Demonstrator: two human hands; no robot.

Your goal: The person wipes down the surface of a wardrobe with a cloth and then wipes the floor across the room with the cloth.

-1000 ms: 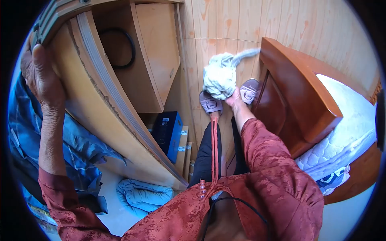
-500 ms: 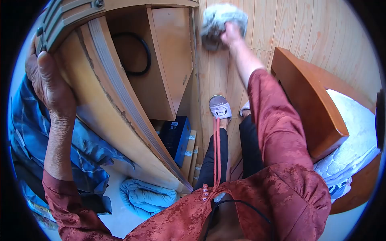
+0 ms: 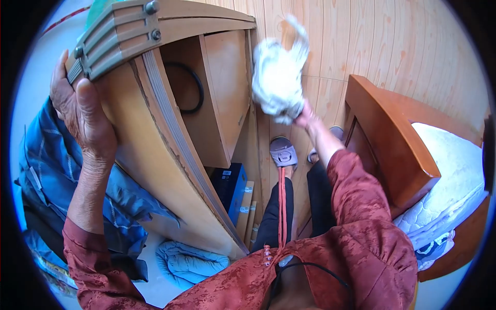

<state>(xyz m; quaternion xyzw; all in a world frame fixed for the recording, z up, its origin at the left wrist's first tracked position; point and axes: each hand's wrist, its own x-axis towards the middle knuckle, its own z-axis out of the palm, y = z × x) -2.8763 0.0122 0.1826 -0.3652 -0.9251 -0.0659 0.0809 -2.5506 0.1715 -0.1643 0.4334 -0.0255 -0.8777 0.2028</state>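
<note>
My left hand grips the upper left edge of a wooden cabinet, thumb on its side panel and fingers round the far side. Close above it sits a grey-brown corner fitting with round studs. My right hand is closed on a bunched white and grey cloth, blurred by motion, over the wood-plank floor. Whether the cloth touches the floor I cannot tell. Inside the cabinet's open compartment hangs a black cable loop.
A blue box stands in the cabinet's lower part. To the left hangs blue checked fabric, with a rolled light-blue quilt below. A reddish-brown bed end and white bedding are on the right. My slippered foot is between.
My right hand has drawn the cloth back toward me, and the cloth now trails ahead of it. My left hand keeps its hold on the cabinet. The whole view has shifted slightly.
</note>
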